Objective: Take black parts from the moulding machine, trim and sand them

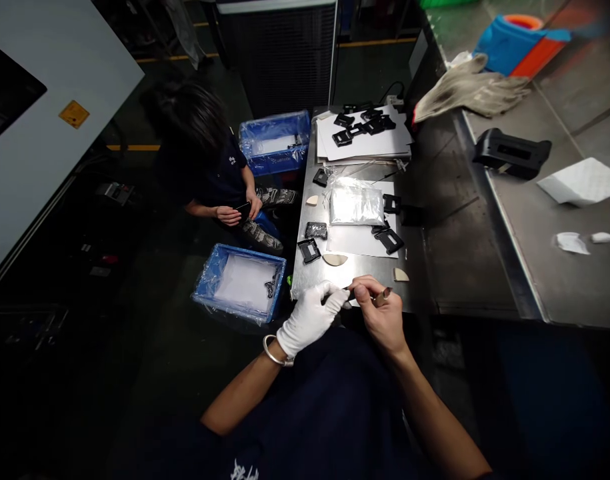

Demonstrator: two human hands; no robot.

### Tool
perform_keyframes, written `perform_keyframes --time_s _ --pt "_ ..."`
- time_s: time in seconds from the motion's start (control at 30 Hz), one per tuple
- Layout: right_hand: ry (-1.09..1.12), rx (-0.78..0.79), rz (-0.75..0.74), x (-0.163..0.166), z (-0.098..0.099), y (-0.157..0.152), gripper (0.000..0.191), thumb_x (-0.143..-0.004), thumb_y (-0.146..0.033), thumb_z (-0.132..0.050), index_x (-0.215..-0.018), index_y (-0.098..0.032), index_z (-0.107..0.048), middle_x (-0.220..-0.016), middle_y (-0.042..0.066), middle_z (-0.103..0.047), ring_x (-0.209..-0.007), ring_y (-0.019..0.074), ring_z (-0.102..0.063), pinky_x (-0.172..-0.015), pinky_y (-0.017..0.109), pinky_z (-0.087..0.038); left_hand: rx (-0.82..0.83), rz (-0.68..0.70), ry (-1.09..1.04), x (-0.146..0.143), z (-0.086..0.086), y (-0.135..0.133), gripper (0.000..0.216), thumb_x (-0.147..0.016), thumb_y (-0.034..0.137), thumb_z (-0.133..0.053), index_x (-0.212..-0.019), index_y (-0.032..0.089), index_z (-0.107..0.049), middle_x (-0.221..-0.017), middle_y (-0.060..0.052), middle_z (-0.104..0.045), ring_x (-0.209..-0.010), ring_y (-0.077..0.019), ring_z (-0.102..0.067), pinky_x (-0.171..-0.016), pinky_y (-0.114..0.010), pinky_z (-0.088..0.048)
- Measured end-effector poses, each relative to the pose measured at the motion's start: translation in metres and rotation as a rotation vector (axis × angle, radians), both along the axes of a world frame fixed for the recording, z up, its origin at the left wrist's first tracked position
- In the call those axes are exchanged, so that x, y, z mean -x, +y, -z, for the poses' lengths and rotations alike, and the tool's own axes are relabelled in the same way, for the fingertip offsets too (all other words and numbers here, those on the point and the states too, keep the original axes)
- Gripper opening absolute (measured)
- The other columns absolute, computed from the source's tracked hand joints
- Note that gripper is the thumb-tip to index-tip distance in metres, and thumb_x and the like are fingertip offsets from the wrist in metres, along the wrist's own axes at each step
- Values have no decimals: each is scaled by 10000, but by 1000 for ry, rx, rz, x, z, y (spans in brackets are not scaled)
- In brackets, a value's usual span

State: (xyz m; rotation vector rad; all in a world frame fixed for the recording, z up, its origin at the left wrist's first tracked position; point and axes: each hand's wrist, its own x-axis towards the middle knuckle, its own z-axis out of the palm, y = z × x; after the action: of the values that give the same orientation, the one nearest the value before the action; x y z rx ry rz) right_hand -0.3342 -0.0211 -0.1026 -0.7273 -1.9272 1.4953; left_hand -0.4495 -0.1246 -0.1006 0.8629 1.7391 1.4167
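Observation:
My left hand (312,319), in a white glove, pinches a small black part (351,294) that is mostly hidden by the fingers. Bare, my right hand (386,321) is closed round a slim tool with a brown handle end (383,297); its working tip is hidden near the black part. Both hands meet just over the near edge of the metal table (305,283). Beyond them lie black plastic frames (387,241), a black piece in clear wrap (316,230), pale wedge-shaped pieces (335,259) and a silvery plastic-wrapped packet (357,205) on white sheets.
More black frames (343,137) lie on a paper stack (365,148) at the back. Lined blue bins (212,283) stand to the left, near a seated co-worker (199,147) handling a dark piece. On the right metal counter (525,233) are a work glove (472,90) and a black holder (512,153).

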Motion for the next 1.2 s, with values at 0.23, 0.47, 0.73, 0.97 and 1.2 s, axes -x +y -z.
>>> perform_keyframes --time_s 0.23,0.47,0.73,0.97,1.2 --pt "-1 -17 14 0 -3 -1 251 -964 -376 -611 -830 -176 -683 -846 48 -636 -791 153 -593 -678 263 -468 4 -33 25 -2 -2 1 334 -968 429 -571 -765 171 -635 -748 -19 -699 -675 -132 -616 -648 -257 -482" --pt "-26 -16 22 -3 2 8 285 -960 -414 -610 -847 -175 -715 -861 56 -662 -798 161 -601 -694 274 -471 -7 100 65 4 -1 -5 261 -987 369 -527 -919 164 -673 -777 -16 -672 -689 -129 -589 -673 -260 -483" --pt "-32 -17 34 -2 1 6 292 -955 -421 -612 -821 -178 -700 -848 55 -663 -779 162 -603 -679 276 -475 8 34 70 0 3 -1 330 -1009 396 -481 -825 173 -640 -744 -14 -647 -681 -134 -577 -669 -271 -470" --pt "-12 -41 43 -4 -1 14 293 -948 -435 -620 -829 -189 -726 -893 56 -693 -811 173 -641 -720 291 -499 0 92 85 4 -5 1 285 -1004 367 -476 -874 170 -636 -727 -3 -608 -661 -123 -537 -654 -268 -457" --pt "-44 -54 91 -3 -4 11 308 -959 -456 -599 -868 -187 -720 -874 53 -671 -743 159 -615 -686 297 -487 -14 22 84 2 -8 12 345 -1001 412 -488 -787 171 -611 -701 -6 -578 -647 -121 -517 -625 -263 -419"
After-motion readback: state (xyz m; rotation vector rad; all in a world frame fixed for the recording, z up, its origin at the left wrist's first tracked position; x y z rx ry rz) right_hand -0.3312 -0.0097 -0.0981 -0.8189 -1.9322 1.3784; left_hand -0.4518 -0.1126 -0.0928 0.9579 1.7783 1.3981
